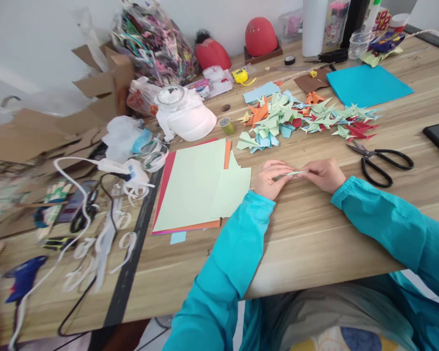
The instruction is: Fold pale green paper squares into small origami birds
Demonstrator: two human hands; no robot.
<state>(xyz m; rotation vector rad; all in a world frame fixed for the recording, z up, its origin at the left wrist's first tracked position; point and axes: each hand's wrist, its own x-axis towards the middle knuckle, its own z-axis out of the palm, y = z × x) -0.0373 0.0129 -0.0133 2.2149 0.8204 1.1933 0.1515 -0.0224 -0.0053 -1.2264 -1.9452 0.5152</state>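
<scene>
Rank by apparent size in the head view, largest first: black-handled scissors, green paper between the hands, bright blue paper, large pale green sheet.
1. Large pale green sheet
2. Bright blue paper
3. Black-handled scissors
4. Held green paper

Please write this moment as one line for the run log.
left hand: holds green paper; right hand: holds same paper; left side: paper sheets; right side: scissors; beyond hands: folded paper pieces

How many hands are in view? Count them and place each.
2: the left hand at the left end of the folded green paper, the right hand at its right end. No other hand shows.
</scene>
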